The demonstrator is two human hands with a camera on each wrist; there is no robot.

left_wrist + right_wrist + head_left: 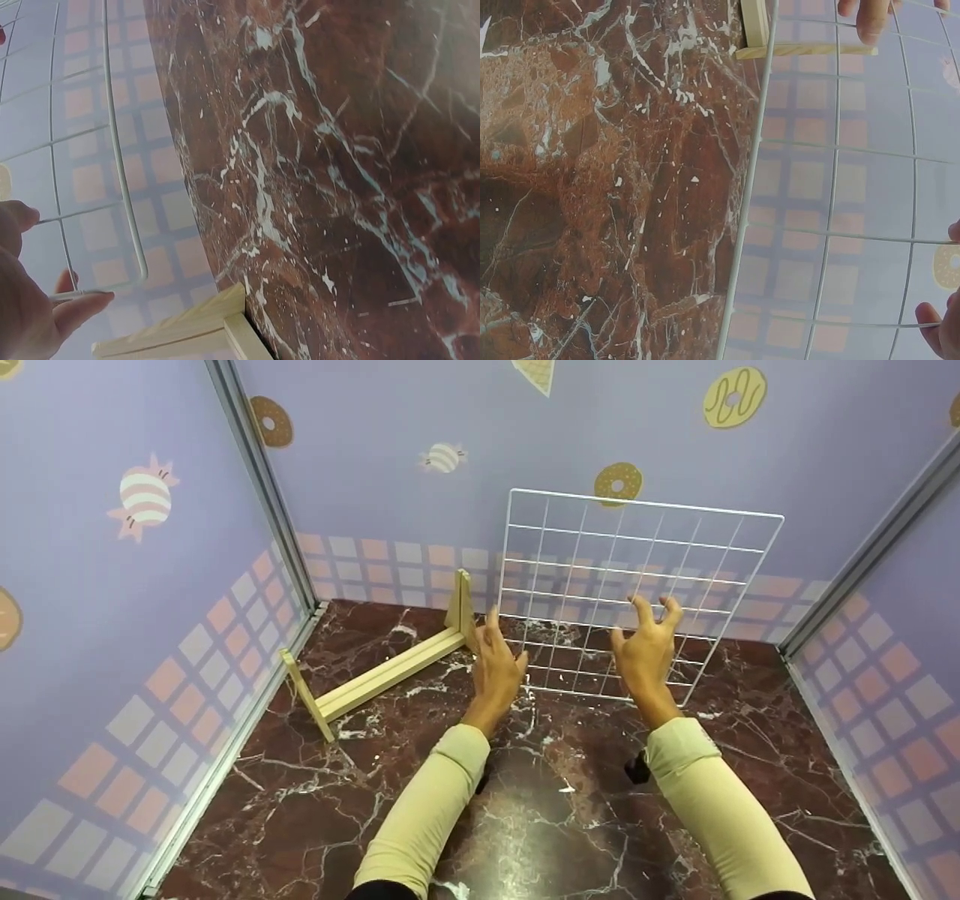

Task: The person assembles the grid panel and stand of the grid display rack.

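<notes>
A white wire grid panel (616,536) stands tilted up in front of the back wall, its lower edge close over the dark floor. My left hand (495,667) grips its left side; in the left wrist view, the left thumb and fingers (84,307) close around the edge wire near a corner. At the panel's right half, my right hand (649,656) holds the mesh with spread, bent fingers. A fingertip (928,315) of that hand lies against a wire in the right wrist view, with most of the hand out of frame.
A pale wooden stand (394,673), two end pieces joined by a long bar, lies on the floor left of the panel. Purple walls (360,487) with printed sweets and checks enclose three sides. Marbled floor (540,832) extends in front. A small black item (637,767) shows beside the right sleeve.
</notes>
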